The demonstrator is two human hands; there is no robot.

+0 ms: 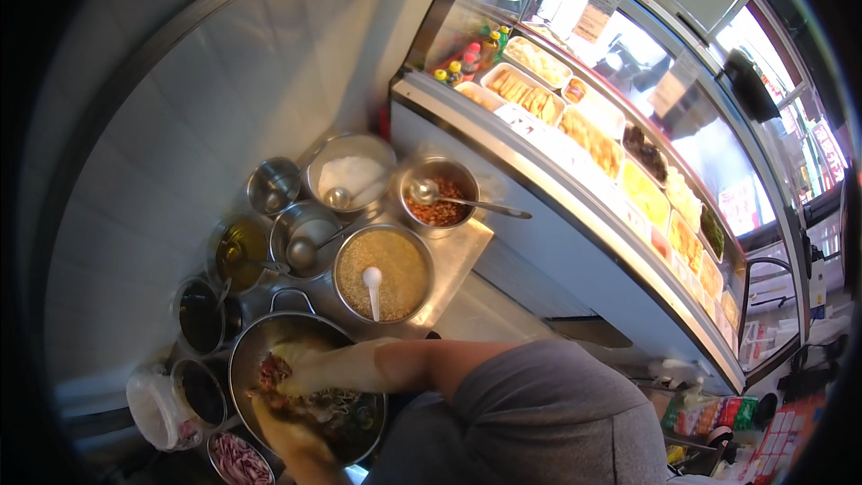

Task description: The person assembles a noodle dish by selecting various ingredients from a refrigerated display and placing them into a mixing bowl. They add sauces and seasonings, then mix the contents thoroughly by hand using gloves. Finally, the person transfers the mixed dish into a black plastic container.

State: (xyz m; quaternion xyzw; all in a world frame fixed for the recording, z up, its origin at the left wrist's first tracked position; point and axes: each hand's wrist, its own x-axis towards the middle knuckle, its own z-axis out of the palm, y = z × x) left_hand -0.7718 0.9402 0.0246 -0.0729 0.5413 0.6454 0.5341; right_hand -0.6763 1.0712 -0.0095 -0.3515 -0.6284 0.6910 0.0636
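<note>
Both my hands are in a large steel bowl (311, 325) with a wire loop handle. My right hand (300, 369) reaches in from the right below a grey sleeve, seemingly in a thin, clear glove. Close to its fingers is a reddish clump of the mixed food (343, 414), which also has dark and pale strands. From the lower side, my left hand (277, 423) dips into the same bowl. Motion blurs both hands, and the fingertips are hidden in the food, so their grip is unclear.
Beyond the bowl stand a pot of tan granules (397, 263), a pot of peanut-like pieces (441, 215) with a ladle jutting out, a white-powder pot (350, 172) and an oil container (249, 276). Sliced red onion (241, 461) lies nearer. A lit display case (525, 182) borders the right.
</note>
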